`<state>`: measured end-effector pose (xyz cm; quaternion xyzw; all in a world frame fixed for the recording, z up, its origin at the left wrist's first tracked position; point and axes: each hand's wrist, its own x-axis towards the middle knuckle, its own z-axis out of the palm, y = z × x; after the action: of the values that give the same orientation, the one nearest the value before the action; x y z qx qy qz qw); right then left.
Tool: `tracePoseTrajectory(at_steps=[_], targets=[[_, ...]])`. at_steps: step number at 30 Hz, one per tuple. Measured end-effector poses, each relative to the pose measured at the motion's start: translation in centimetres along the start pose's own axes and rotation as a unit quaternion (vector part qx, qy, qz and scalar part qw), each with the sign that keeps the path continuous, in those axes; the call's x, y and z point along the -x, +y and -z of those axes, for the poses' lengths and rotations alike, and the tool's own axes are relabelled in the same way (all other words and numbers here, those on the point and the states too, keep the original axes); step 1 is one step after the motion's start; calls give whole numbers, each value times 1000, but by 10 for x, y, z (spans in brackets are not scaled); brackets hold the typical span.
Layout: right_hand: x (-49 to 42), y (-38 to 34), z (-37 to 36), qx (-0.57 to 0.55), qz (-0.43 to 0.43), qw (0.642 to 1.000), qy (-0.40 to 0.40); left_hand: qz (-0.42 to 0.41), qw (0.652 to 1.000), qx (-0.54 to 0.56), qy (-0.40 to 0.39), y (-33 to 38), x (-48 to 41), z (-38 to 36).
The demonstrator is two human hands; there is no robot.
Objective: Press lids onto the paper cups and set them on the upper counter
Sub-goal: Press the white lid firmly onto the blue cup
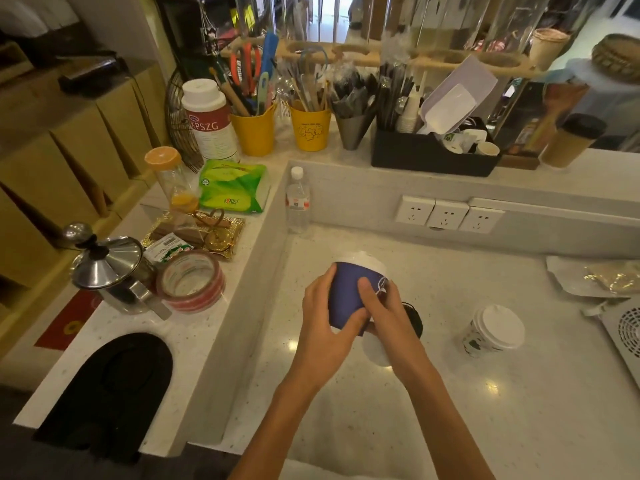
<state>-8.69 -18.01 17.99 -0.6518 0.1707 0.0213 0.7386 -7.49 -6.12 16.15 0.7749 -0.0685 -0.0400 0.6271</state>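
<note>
Both hands hold a dark blue paper cup (348,292) with a white lid (367,259) on its far end, tilted away from me above the lower counter (450,410). My left hand (322,317) wraps the cup's left side. My right hand (384,306) grips its right side with the thumb across the front. Under my right hand a black lid (414,318) and a white lid (375,351) lie on the counter, partly hidden. A white paper cup with green print and a white lid (493,330) stands upright to the right. The upper counter (571,174) runs along the back.
A water bottle (298,202) stands in the lower counter's back left corner. The left ledge holds a tape roll (190,280), a steel pot (110,268), a green tissue pack (233,185). Yellow utensil buckets (310,128), a black tray (433,154) and a black-lidded brown cup (571,140) crowd the upper counter. Wall sockets (446,214).
</note>
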Motion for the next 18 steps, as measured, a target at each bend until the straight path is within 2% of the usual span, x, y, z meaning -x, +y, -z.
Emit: tracePoseTrajectory(at_steps=[1,3,6,8,10,14,18], targets=[[1,-2,2,-9,4,1000,-1,-7,1000,9,-13,1,2,2],[0,-7,8,-33,12,999,-16,10,995,93,-39,7,6,10],[1,-10,17,-73,0,996,-42,112,963,233,-73,13,4,21],[4,-9,16,-67,1,997,-49,154,939,278,-132,16,3,21],[6,-7,12,-25,0,999,-27,167,923,314,-146,19,5,17],[8,-7,8,60,19,998,28,147,954,239,-105,21,10,4],[17,-11,6,72,24,996,36,135,977,147,-75,24,17,-10]])
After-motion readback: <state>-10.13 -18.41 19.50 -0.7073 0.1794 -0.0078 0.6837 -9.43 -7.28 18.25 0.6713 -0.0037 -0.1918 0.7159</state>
